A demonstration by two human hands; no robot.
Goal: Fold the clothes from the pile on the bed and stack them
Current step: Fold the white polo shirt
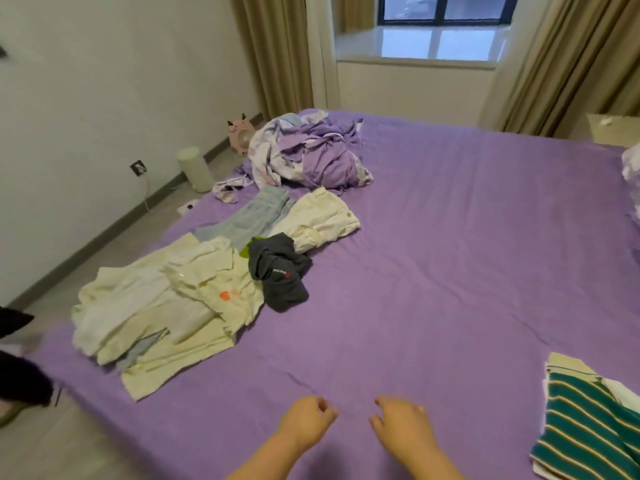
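Left hand (pixel 306 419): hovering low over the near edge of the bed, fingers curling loosely inward — holding nothing.
Right hand (pixel 401 422): hovering just beside the left, apart from it, fingers loosely bent toward the sheet, gripping nothing.
Bed (pixel 450 254): purple sheet lying mostly flat, creasing lightly in front of the hands.
Striped garment (pixel 585 431): green with cream stripes, sitting folded at the near right edge of the bed, resting on a pale folded piece beneath it.
Cream clothes (pixel 162 306): lying spread and overlapping at the near left of the bed, an orange mark showing on the top piece.
Dark grey garment (pixel 280 271): lying crumpled just beyond the cream clothes, touching them.
Light blue garment (pixel 252 220): lying farther back, beside a white garment (pixel 320 220) — the two touching.
Bedding heap (pixel 308 150): purple and patterned, sitting bunched at the far left corner.
Window (pixel 446 26): showing beyond the bed, between tan curtains (pixel 273 53).
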